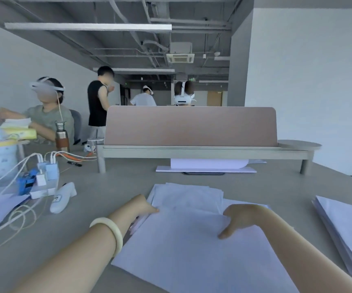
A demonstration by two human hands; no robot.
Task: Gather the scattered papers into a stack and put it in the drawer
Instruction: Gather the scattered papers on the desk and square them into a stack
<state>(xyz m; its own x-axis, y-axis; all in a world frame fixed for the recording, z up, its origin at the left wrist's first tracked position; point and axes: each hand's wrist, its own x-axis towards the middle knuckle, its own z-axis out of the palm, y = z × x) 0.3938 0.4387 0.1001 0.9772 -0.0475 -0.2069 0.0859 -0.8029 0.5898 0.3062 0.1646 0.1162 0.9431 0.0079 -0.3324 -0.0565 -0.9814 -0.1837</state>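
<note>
Both hands grip papers (183, 246): left hand (143, 208) left edge; right hand (238, 218) top.

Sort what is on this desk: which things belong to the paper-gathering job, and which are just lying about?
Job: loose white paper sheets under both hands; second white paper pile at right.

Lying about: white power strip with chargers, white handheld controller, brown metal bottle, black marker pen.
</note>
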